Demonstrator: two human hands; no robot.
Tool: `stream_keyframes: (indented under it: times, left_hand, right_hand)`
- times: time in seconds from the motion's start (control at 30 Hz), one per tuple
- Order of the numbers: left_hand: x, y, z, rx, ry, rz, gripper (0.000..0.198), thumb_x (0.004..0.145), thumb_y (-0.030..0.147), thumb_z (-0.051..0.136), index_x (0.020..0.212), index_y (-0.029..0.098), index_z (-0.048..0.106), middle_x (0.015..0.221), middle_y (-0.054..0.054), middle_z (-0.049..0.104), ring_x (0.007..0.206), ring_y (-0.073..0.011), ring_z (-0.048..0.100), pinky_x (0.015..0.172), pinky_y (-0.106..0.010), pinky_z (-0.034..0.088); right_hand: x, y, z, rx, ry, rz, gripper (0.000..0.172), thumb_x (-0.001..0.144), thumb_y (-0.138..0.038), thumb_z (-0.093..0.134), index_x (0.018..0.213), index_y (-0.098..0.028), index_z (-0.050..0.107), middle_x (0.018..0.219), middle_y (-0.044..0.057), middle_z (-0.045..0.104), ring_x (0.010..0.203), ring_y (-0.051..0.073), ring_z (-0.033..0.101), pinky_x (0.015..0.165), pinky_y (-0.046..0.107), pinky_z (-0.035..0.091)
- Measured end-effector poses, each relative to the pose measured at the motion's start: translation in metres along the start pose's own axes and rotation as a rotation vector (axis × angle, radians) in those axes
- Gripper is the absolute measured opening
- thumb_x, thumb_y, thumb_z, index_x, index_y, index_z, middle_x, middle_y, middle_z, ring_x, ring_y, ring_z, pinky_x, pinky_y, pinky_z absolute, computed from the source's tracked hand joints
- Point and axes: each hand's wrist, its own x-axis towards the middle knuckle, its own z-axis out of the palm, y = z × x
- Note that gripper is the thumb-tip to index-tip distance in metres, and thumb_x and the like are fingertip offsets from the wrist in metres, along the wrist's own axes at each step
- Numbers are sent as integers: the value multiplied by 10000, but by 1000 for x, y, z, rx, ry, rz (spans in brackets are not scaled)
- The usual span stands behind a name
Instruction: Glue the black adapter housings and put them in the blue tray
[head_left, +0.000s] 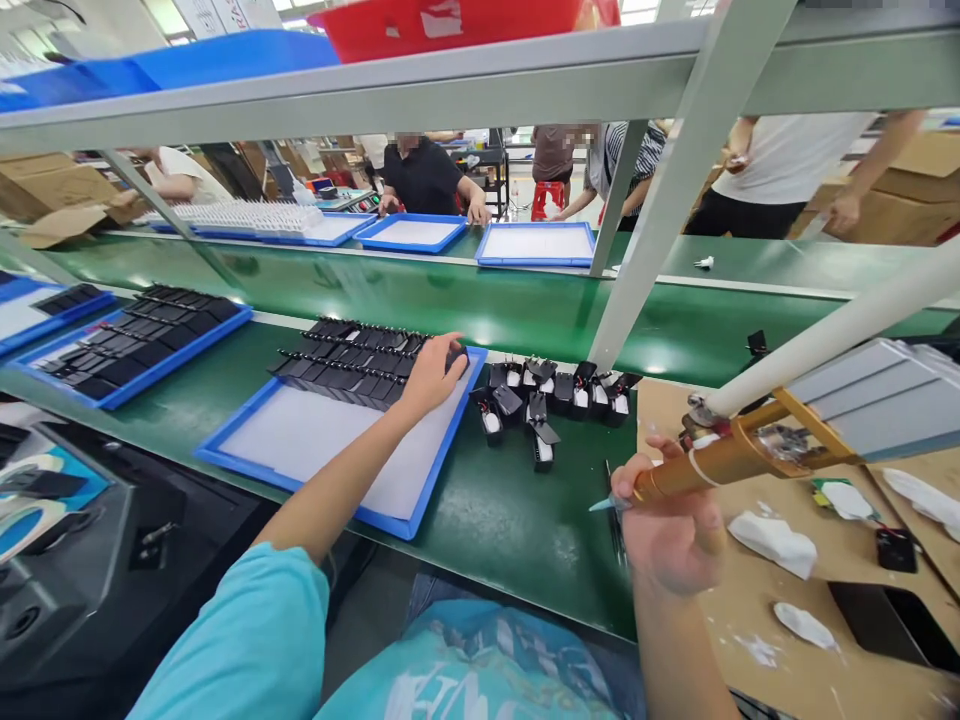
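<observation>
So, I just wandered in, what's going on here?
A person's left hand is at a black case beside the rows of black cases in a blue-rimmed tray; whether it grips that case is unclear. The right hand holds a gold tube-shaped tool, its pale tip over the green worktop. Loose black cases, some open with white inside, lie right of the tray. Other people are across the bench.

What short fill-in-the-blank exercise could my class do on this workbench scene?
The orange tool in the right hand points its tip toward the picture's ____ side.
The tray under the left hand has a ____ rim.
The boxes in that tray are ____.
The rightmost bin on the overhead shelf is ____.

Missing words: left; blue; black; red.
</observation>
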Motion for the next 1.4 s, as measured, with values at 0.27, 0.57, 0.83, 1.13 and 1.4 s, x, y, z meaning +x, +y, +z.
stream_keyframes:
  times: [0.27,0.57,0.83,1.13,1.4]
  left_hand:
    - [-59,44,19,-118,-282,-40,944,692,499,765,1433,229,246,1329,-138,513,1084,-302,604,876,-431,514]
    - [-64,45,-1,-352,-440,168,556,679,65,608,1196,230,489,1423,-115,409,1303,-262,469,952,-369,516]
    - [-113,58,-8,-119,-357,60,433,832,261,652,1244,277,518,1432,-98,422,1083,-244,624,839,-373,558]
    - [-122,66,-1,-575,-265,-374,406,783,434,709,1104,219,585,1015,-50,702,914,-243,678,796,-353,546]
    - [-148,84,-9,-1783,-296,-865,621,630,638,769,1023,174,642,892,-44,710,733,-133,668,578,-186,537]
  right_hand:
    - [1,-1,1,-5,-21,-15,409,769,-508,558,1127,-310,563,1133,39,566,574,119,543,510,325,412]
    - [4,1,0,-4,-15,-35,409,762,-489,557,1121,-293,574,1111,37,565,561,126,550,479,314,383]
    - [3,-1,1,-12,-18,-15,421,749,-485,564,1129,-305,566,1099,36,556,549,116,538,481,315,394]
    - [4,-2,7,-3,-27,-32,395,760,-489,575,1110,-306,575,1088,18,562,549,121,561,471,308,391]
    - [-3,-3,15,21,-49,3,429,754,-485,588,1142,-303,572,1093,20,562,547,118,557,468,313,395]
